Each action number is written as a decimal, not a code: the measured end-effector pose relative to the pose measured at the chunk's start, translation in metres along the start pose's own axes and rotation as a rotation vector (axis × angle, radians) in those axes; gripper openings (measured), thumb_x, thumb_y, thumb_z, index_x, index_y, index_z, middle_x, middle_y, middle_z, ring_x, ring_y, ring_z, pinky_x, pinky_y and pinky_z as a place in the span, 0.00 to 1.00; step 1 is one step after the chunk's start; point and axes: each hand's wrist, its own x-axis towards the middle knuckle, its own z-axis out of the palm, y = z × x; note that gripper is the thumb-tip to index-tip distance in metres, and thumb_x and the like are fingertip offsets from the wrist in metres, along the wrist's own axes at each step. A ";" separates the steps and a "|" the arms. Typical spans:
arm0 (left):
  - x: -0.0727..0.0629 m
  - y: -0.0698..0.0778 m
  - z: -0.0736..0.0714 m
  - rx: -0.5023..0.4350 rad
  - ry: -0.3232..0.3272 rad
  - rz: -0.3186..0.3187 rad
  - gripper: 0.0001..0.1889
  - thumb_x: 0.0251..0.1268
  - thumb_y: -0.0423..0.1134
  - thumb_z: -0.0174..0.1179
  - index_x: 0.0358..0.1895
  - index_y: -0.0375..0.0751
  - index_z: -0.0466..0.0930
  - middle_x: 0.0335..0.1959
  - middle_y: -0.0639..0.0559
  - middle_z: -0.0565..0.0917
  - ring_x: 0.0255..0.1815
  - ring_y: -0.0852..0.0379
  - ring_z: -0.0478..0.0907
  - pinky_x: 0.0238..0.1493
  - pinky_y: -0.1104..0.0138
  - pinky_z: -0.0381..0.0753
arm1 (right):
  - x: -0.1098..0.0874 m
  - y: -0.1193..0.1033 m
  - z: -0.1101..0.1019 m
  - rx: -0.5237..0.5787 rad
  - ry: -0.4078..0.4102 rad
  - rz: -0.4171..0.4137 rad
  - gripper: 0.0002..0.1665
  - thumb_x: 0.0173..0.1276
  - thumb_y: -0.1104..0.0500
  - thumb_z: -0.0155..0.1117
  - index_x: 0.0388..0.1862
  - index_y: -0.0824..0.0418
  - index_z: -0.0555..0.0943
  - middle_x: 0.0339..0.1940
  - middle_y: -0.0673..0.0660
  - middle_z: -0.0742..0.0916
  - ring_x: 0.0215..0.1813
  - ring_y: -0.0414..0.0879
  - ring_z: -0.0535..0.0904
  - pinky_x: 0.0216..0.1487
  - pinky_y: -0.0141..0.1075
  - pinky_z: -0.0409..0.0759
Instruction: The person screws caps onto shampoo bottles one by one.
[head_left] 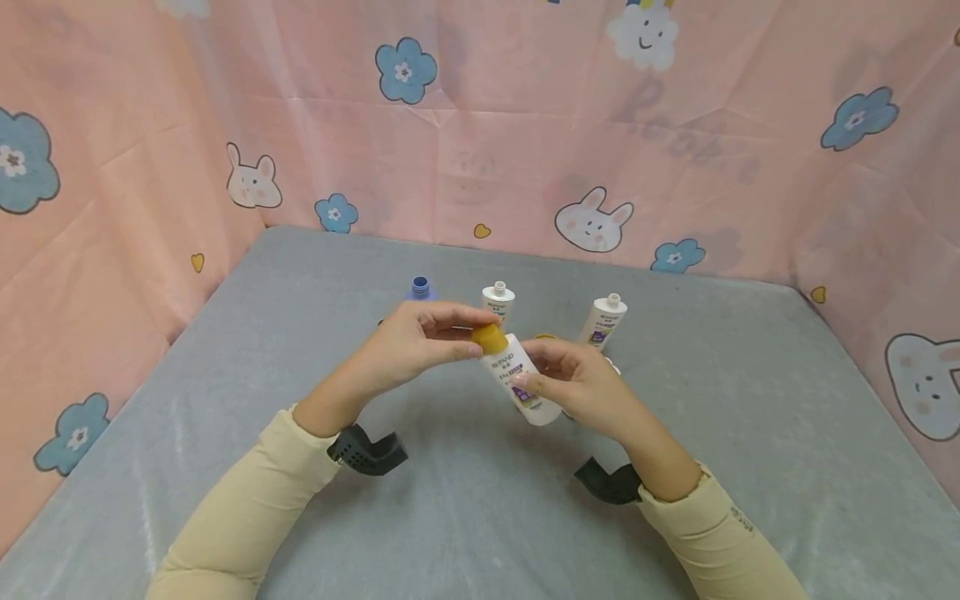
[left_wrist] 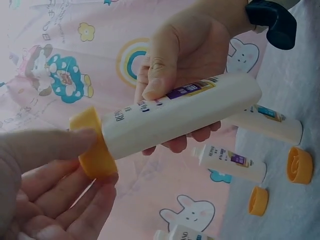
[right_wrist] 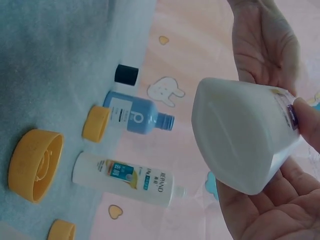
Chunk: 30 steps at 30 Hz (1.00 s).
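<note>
The white bottle (left_wrist: 182,120) slants with its top toward the left hand (head_left: 420,335), which pinches its yellow cap (head_left: 490,338) — the right hand (head_left: 581,382), nearer its base, grips the body.

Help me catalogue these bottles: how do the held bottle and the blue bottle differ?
The held bottle is white and tilted in the right hand; the blue bottle stands upright on the table. A yellow cap sits at the held bottle's top; the blue bottle is uncapped. Both bear printed labels.
</note>
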 end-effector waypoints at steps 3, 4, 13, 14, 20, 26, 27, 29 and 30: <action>-0.001 0.004 -0.001 -0.026 0.053 -0.031 0.25 0.61 0.29 0.67 0.63 0.36 0.77 0.64 0.41 0.80 0.65 0.50 0.79 0.65 0.64 0.79 | 0.000 0.000 0.001 -0.007 0.019 0.003 0.19 0.70 0.63 0.65 0.58 0.69 0.80 0.52 0.65 0.86 0.47 0.46 0.84 0.50 0.35 0.83; -0.002 0.005 -0.001 -0.031 0.080 -0.055 0.26 0.60 0.29 0.68 0.63 0.36 0.77 0.63 0.41 0.80 0.64 0.51 0.79 0.64 0.64 0.79 | 0.000 0.000 0.001 -0.009 0.028 0.006 0.19 0.70 0.63 0.65 0.58 0.69 0.80 0.52 0.65 0.86 0.48 0.46 0.84 0.51 0.35 0.83; -0.002 0.010 0.012 -0.012 0.263 -0.238 0.19 0.55 0.42 0.75 0.50 0.43 0.85 0.47 0.49 0.89 0.48 0.57 0.87 0.52 0.62 0.86 | 0.002 -0.001 0.004 -0.037 0.096 0.024 0.20 0.69 0.63 0.66 0.58 0.68 0.80 0.54 0.65 0.86 0.53 0.54 0.85 0.56 0.48 0.85; -0.003 0.010 0.013 -0.008 0.267 -0.237 0.19 0.54 0.42 0.75 0.50 0.43 0.85 0.46 0.49 0.89 0.47 0.57 0.87 0.52 0.63 0.86 | 0.002 -0.001 0.004 -0.040 0.096 0.023 0.20 0.69 0.62 0.66 0.58 0.68 0.80 0.54 0.64 0.87 0.52 0.54 0.85 0.56 0.48 0.84; -0.002 0.008 0.017 0.016 0.274 -0.246 0.17 0.54 0.45 0.76 0.47 0.45 0.87 0.44 0.51 0.90 0.46 0.58 0.87 0.53 0.63 0.85 | 0.003 0.002 0.006 -0.057 0.080 0.009 0.19 0.69 0.61 0.67 0.57 0.66 0.81 0.51 0.63 0.87 0.50 0.51 0.85 0.55 0.46 0.84; -0.002 0.005 0.017 0.029 0.255 -0.223 0.19 0.54 0.44 0.76 0.49 0.46 0.87 0.46 0.52 0.89 0.48 0.59 0.86 0.54 0.63 0.85 | 0.002 0.003 0.007 -0.065 0.079 0.010 0.19 0.69 0.61 0.67 0.57 0.66 0.81 0.51 0.63 0.87 0.50 0.52 0.85 0.54 0.48 0.85; -0.002 0.005 0.017 0.029 0.248 -0.213 0.19 0.54 0.43 0.75 0.50 0.46 0.86 0.46 0.52 0.89 0.48 0.58 0.86 0.53 0.63 0.85 | 0.002 0.003 0.007 -0.067 0.079 0.010 0.19 0.69 0.61 0.67 0.57 0.66 0.81 0.51 0.62 0.87 0.50 0.51 0.85 0.55 0.47 0.85; -0.002 0.005 0.017 0.030 0.230 -0.193 0.20 0.56 0.42 0.74 0.53 0.46 0.85 0.49 0.51 0.88 0.50 0.58 0.86 0.53 0.64 0.86 | 0.002 0.003 0.006 -0.060 0.076 0.007 0.19 0.69 0.61 0.66 0.57 0.66 0.81 0.51 0.63 0.87 0.50 0.51 0.85 0.55 0.47 0.85; -0.002 0.004 0.016 0.026 0.219 -0.181 0.20 0.56 0.41 0.74 0.54 0.45 0.85 0.50 0.50 0.88 0.51 0.57 0.86 0.53 0.64 0.86 | 0.002 0.003 0.006 -0.053 0.072 0.004 0.19 0.69 0.62 0.66 0.57 0.67 0.81 0.52 0.63 0.87 0.50 0.51 0.85 0.56 0.46 0.84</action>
